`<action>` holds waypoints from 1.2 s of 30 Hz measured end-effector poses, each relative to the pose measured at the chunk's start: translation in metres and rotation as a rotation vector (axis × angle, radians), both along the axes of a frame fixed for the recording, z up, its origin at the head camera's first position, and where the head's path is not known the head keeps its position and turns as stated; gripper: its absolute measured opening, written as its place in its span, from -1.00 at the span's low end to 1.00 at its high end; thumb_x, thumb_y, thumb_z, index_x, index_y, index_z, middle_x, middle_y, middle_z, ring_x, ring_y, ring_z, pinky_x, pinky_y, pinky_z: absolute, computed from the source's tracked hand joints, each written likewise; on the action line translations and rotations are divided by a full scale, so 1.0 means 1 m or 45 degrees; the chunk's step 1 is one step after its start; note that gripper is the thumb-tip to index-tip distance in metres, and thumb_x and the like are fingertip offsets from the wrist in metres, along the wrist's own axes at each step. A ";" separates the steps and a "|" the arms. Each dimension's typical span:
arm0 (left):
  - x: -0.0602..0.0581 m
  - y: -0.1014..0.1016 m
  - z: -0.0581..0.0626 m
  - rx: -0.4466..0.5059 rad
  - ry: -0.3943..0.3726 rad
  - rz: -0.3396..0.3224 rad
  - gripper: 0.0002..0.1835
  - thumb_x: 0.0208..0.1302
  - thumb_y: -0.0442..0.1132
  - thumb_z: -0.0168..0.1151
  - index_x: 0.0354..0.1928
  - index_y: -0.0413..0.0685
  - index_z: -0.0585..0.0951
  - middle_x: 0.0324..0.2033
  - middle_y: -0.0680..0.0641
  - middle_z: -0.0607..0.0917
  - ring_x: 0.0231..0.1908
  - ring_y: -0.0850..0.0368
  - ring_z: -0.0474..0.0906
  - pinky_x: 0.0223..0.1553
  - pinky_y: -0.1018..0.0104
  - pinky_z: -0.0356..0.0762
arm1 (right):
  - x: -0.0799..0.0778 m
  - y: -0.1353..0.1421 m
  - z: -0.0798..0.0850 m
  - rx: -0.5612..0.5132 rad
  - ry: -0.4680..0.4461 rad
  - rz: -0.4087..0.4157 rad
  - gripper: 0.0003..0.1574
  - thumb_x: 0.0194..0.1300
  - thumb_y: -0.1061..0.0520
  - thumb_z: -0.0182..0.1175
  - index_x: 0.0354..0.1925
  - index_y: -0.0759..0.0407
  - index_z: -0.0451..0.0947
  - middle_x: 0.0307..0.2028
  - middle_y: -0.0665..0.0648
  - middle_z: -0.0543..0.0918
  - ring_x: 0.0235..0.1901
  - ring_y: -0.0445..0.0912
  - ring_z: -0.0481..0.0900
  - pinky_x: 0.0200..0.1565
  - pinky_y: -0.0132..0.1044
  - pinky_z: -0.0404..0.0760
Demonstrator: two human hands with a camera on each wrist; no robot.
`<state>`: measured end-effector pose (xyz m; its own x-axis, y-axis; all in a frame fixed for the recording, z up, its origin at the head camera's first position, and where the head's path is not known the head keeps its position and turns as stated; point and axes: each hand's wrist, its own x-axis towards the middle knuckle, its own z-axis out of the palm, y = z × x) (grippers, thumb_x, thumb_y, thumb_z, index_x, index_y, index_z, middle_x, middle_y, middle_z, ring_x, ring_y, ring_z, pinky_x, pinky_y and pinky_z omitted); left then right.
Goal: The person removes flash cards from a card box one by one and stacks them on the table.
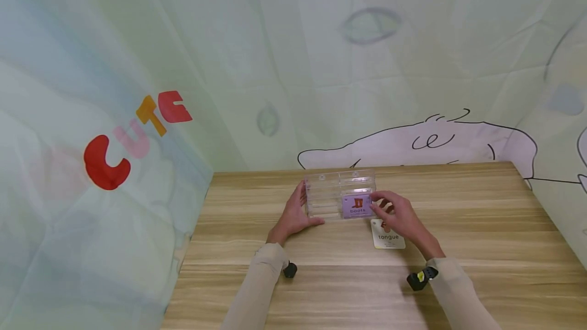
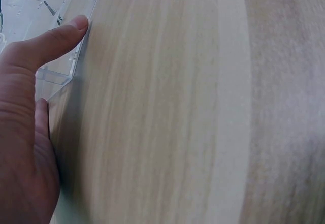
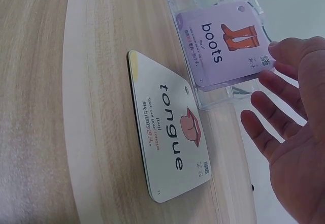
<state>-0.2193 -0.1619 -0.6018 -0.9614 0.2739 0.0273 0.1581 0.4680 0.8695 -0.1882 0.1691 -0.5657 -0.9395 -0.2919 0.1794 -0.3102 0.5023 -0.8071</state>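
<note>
A clear plastic card rack (image 1: 323, 198) with stepped compartments stands on the wooden table. My left hand (image 1: 293, 216) grips its left side, thumb along the front edge and fingers beside the end wall. In the front right compartment sits a purple flashcard (image 3: 223, 43) printed "boots", with a picture of orange boots. My right hand (image 1: 404, 219) pinches that card at its right edge between thumb and index finger, the other fingers spread loosely below. Just in front of the rack lies a white "tongue" flashcard (image 3: 170, 132), face up, partly under my right hand in the head view.
The wood-grain table (image 1: 348, 289) runs back to a printed cloth backdrop (image 1: 293, 55) hanging close behind the rack. Another stretch of cloth with "CUTE" lettering (image 1: 107, 164) borders the left side. A dark wrist device (image 1: 417, 280) sits by the right sleeve.
</note>
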 end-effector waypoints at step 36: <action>-0.002 -0.001 -0.002 0.027 0.015 -0.006 0.47 -0.15 -0.16 0.79 0.65 -0.14 -0.11 0.57 -0.24 0.17 0.53 -0.08 0.18 0.50 0.18 0.24 | 0.001 -0.002 0.005 0.001 -0.039 -0.004 -0.64 0.48 0.14 0.31 0.17 0.19 0.60 0.03 0.17 0.67 -0.11 0.01 0.62 -0.14 -0.20 0.73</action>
